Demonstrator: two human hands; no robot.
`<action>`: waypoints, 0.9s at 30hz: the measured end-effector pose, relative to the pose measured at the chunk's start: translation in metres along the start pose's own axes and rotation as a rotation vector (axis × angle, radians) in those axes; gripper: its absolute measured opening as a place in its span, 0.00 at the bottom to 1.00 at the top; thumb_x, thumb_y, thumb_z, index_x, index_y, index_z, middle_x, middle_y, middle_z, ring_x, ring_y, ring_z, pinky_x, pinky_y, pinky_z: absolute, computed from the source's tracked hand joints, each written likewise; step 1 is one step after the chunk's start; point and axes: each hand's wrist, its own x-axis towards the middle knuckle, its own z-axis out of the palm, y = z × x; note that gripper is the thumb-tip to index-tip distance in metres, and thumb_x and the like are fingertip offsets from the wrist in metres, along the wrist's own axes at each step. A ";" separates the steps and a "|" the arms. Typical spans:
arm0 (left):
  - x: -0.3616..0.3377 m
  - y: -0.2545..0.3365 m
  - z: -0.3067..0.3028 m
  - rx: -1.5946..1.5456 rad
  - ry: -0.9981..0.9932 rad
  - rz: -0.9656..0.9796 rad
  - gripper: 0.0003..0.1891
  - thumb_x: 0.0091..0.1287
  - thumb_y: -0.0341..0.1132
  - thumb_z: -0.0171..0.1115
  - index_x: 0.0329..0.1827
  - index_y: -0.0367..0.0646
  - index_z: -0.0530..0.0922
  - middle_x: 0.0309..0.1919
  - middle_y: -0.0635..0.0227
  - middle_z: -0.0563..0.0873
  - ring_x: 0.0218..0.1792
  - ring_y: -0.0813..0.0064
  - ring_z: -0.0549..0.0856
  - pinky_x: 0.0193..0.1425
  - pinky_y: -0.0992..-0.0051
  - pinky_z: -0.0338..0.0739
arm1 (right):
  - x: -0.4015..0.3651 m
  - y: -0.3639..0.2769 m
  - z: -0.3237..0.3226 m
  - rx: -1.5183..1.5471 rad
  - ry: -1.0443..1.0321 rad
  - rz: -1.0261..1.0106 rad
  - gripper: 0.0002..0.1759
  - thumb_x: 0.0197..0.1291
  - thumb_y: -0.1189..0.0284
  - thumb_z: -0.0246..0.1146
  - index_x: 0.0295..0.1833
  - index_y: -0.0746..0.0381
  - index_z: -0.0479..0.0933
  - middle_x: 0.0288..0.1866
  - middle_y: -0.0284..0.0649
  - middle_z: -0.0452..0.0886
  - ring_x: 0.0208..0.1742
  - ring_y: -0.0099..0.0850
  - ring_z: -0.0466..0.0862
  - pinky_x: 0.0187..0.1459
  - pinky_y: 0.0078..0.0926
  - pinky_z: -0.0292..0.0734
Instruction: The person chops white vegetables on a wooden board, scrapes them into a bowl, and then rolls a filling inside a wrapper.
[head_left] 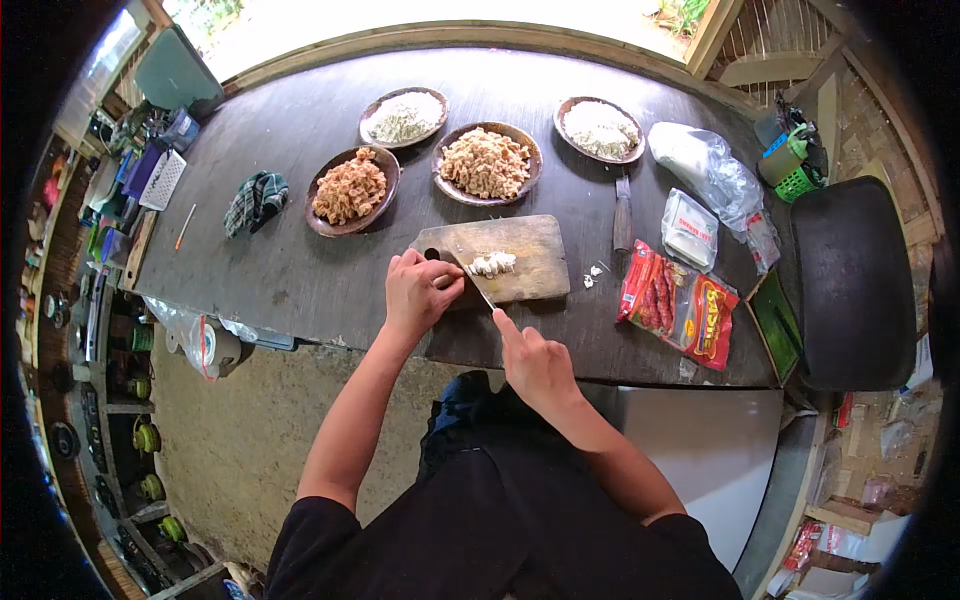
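A worn wooden cutting board (535,235) lies near the front edge of the dark table. On it sits a small heap of chopped white pieces (493,263). My right hand (540,365) grips a knife (482,288), its blade slanting up and left across the board beside the heap. At the board's left side, my left hand (418,292) is closed with curled fingertips near the blade. Whatever those fingers hold is mostly hidden; only something brownish shows beneath them. A few white crumbs (594,275) lie right of the board.
Behind the board stand bowls of brown chunks (486,163), reddish-brown pieces (349,188) and white shreds (403,117), plus another white-filled bowl (600,129). Rightward are a second knife (622,215), a red sausage packet (678,305) and plastic bags (705,170). A checked cloth (256,203) lies left.
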 end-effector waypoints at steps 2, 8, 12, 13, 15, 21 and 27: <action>0.002 0.000 0.000 0.007 -0.009 0.002 0.06 0.55 0.39 0.78 0.33 0.52 0.93 0.32 0.76 0.93 0.36 0.70 0.79 0.48 0.69 0.70 | 0.004 0.002 0.000 0.007 0.019 -0.003 0.27 0.69 0.71 0.64 0.73 0.53 0.73 0.28 0.45 0.81 0.26 0.49 0.86 0.31 0.46 0.85; -0.001 0.001 -0.001 0.036 0.009 0.076 0.05 0.56 0.40 0.77 0.34 0.53 0.93 0.37 0.80 0.94 0.39 0.72 0.79 0.49 0.69 0.70 | -0.003 0.006 -0.003 0.018 0.049 0.013 0.27 0.69 0.72 0.64 0.74 0.53 0.73 0.28 0.45 0.81 0.28 0.48 0.86 0.31 0.45 0.84; -0.001 -0.001 -0.002 0.045 0.013 0.063 0.05 0.57 0.40 0.77 0.34 0.53 0.93 0.39 0.82 0.94 0.42 0.72 0.79 0.50 0.69 0.70 | -0.008 0.008 -0.006 0.095 0.073 0.007 0.28 0.69 0.72 0.64 0.74 0.52 0.72 0.28 0.45 0.81 0.28 0.49 0.86 0.30 0.45 0.84; -0.001 -0.002 -0.001 0.055 0.011 0.065 0.05 0.57 0.40 0.77 0.34 0.53 0.93 0.40 0.82 0.94 0.42 0.72 0.79 0.51 0.69 0.70 | -0.010 0.006 -0.009 0.101 0.053 0.003 0.28 0.69 0.72 0.63 0.74 0.52 0.73 0.28 0.45 0.81 0.28 0.49 0.86 0.30 0.45 0.83; -0.001 -0.001 0.000 0.045 0.011 0.061 0.05 0.56 0.40 0.77 0.34 0.53 0.93 0.39 0.82 0.94 0.42 0.71 0.79 0.51 0.69 0.70 | -0.013 0.004 -0.009 0.105 0.034 0.005 0.27 0.70 0.72 0.63 0.74 0.52 0.73 0.28 0.46 0.80 0.28 0.49 0.86 0.30 0.46 0.83; 0.000 0.002 -0.003 0.028 0.012 0.050 0.05 0.56 0.40 0.78 0.33 0.53 0.93 0.35 0.80 0.93 0.40 0.71 0.79 0.50 0.69 0.70 | -0.004 0.004 0.003 0.060 0.009 -0.001 0.27 0.70 0.72 0.63 0.74 0.52 0.72 0.28 0.46 0.80 0.28 0.50 0.86 0.30 0.47 0.83; 0.000 0.002 -0.004 0.033 0.007 0.037 0.05 0.56 0.40 0.78 0.33 0.53 0.93 0.33 0.78 0.93 0.38 0.71 0.78 0.49 0.69 0.70 | 0.003 0.003 -0.001 0.097 0.033 0.022 0.27 0.70 0.72 0.63 0.73 0.51 0.71 0.29 0.47 0.81 0.29 0.52 0.86 0.31 0.49 0.84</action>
